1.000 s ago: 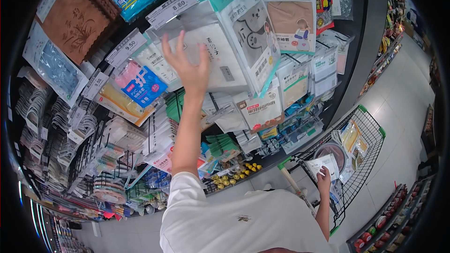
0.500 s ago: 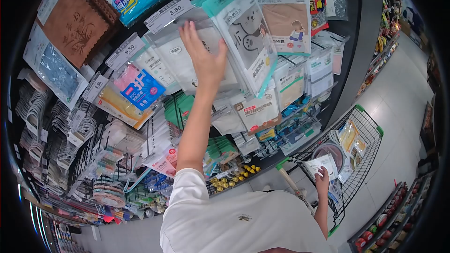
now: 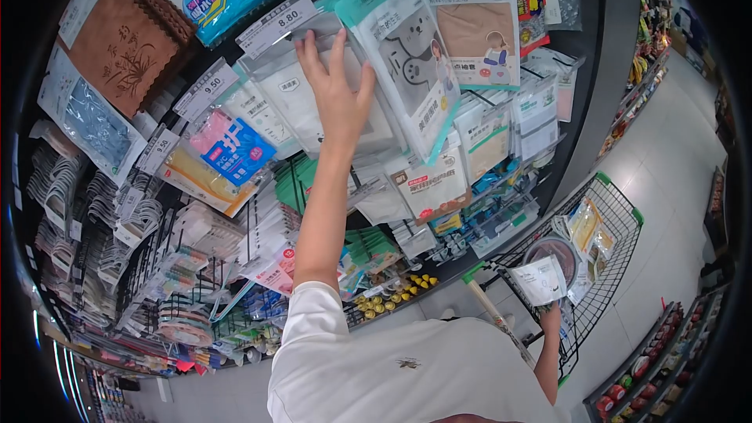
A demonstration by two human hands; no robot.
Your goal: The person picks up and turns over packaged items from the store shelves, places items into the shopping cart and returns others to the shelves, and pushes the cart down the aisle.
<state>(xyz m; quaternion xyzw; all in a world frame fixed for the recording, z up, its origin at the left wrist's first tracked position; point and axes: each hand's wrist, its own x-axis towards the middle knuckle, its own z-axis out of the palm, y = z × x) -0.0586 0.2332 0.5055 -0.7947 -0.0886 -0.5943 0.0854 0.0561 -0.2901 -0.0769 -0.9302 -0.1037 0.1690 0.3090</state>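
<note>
At the rack, my left hand (image 3: pixel 341 102) lies with spread fingers on a flat white pack in clear plastic (image 3: pixel 294 102), under the 8.80 price tag (image 3: pixel 280 25). Just right of its thumb hangs an apron pack with a cartoon dog (image 3: pixel 411 55). Low on the right, my right hand (image 3: pixel 551 318) is at the lower edge of a white packet (image 3: pixel 540 280), gripping it over the shopping cart (image 3: pixel 619 258). The packet covers most of those fingers. Inside the cart are a round clear-lidded item (image 3: pixel 565 254) and a yellow pack (image 3: pixel 583 227).
A brown-beige sleeve pack (image 3: pixel 478 39) and blue-pink PVC glove packs (image 3: pixel 239 145) hang nearby. White hangers (image 3: pixel 59 188) fill the left side. The tiled aisle floor (image 3: pixel 666 164) runs along the right, with a low shelf of jars (image 3: pixel 650 360) at the lower right.
My right hand has shifted down and slightly right, its fingers now mostly behind the tilted white packet. My left hand has spread its fingers and slid slightly left on the pack.
</note>
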